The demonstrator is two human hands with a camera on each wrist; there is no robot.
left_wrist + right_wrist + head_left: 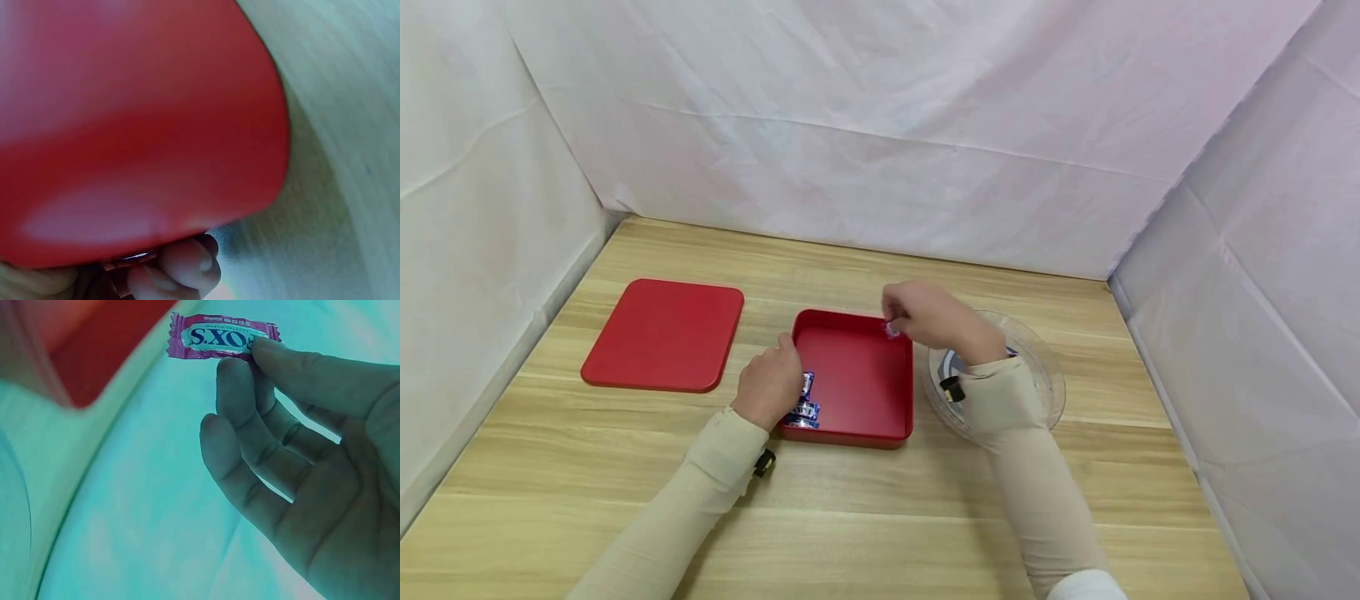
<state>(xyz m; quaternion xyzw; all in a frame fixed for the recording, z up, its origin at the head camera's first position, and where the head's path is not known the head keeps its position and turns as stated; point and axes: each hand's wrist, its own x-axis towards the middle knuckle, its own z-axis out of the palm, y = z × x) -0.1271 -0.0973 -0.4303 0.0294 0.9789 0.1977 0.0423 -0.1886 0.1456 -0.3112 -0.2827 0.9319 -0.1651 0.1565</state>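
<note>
A square red box [857, 383] lies open side up in the middle of the table. My left hand [771, 382] grips its left wall; in the left wrist view, curled fingers [181, 265] press against the red side. Several blue-wrapped candies [805, 411] lie in a column along the left inside of the box, partly hidden by that hand. Over the box's far right corner, my right hand [934, 317] pinches a purple-wrapped candy [225, 337] between thumb and fingertips. Its wrapper reads FOX'S in the right wrist view.
A round clear dish [1051, 379] with more wrapped candies stands right of the box, partly covered by my right forearm. The flat red lid [666, 337] lies on the wooden table [865, 525] at the left. White cloth walls [880, 125] border the table's back and sides.
</note>
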